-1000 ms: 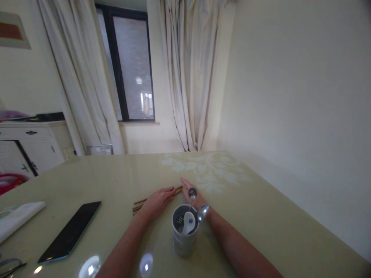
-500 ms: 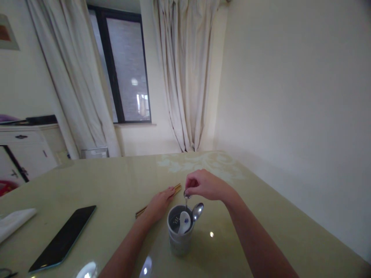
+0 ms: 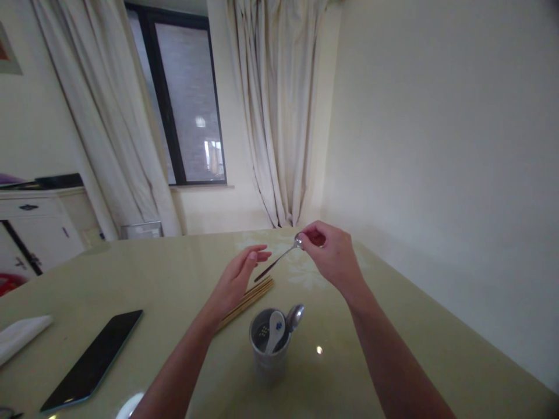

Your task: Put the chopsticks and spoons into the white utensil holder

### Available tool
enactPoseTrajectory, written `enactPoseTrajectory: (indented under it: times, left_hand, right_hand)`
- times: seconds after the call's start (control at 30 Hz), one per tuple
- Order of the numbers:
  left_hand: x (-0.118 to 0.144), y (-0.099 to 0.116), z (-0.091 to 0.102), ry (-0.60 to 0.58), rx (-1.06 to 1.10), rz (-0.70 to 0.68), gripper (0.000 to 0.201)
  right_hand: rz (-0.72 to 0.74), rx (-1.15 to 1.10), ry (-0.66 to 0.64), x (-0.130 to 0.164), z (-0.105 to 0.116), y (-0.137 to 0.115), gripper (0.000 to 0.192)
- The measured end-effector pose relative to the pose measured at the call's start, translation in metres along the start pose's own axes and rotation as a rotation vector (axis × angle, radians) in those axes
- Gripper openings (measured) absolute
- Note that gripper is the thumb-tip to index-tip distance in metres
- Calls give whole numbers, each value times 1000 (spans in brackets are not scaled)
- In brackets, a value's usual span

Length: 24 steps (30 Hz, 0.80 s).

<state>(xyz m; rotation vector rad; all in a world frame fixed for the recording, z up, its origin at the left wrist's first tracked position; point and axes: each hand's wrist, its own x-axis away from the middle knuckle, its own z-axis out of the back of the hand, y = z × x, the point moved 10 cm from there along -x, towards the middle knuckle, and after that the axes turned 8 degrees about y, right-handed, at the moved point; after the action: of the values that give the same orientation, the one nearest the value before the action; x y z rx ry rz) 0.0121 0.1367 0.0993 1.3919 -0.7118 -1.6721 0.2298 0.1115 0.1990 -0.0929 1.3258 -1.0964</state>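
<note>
My right hand (image 3: 332,251) pinches a metal spoon (image 3: 279,259) by its bowl end, above the table, with the handle slanting down to the left. Close to the handle's tip, my left hand (image 3: 238,273) is raised with fingers stretched out, holding nothing. Beneath it lies a bundle of chopsticks (image 3: 251,299) on the table. Nearer to me stands a grey cup (image 3: 269,366) with holes in its bottom. Inside it a white ceramic spoon (image 3: 275,331) with a blue mark and another metal spoon (image 3: 295,317) lean with their bowls upward.
A black tablet or phone (image 3: 94,361) and a white object (image 3: 24,336) lie on the left of the glossy table (image 3: 393,349). A wall (image 3: 445,174) runs along the right side. A curtain (image 3: 279,116) hangs beyond the far edge.
My right hand has lifted the metal spoon out of the cup, up and away from me. My left hand has risen off the chopsticks and opened beside the spoon's handle.
</note>
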Motion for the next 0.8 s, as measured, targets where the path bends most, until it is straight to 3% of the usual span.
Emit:
enactPoseTrajectory:
  times: [0.13,0.3,0.37,0.43,0.5,0.63,0.7,0.8]
  left_hand:
    - [6,24,-15,-106,-92,-7,38]
    - [9,15,-25,-201,-2,75,33]
    - [6,-1,-19,-197,-29,112,37]
    - [1,-28,-6,-164,-205,133,39]
    - [-3,-60,13,-125,-533,138,36]
    - [2,-117,42,-73,-771,200,24]
    - [8,-135,50,-68,-848,224,25]
    - [16,-150,51,-96,-909,233,27]
  right_hand:
    - [-33,-2,-73,10,-28,3,9]
    - [-68,-13,-108,17,-44,3,9]
    - [-71,17,-155,19,-48,2,8]
    - [-62,99,-248,23,-50,-1,17]
    - [-40,193,-391,30,-51,-3,32]
    - [32,275,-739,57,-48,-11,63]
    - [69,304,-855,71,-48,-13,73]
    - [108,375,-938,84,-53,-14,70]
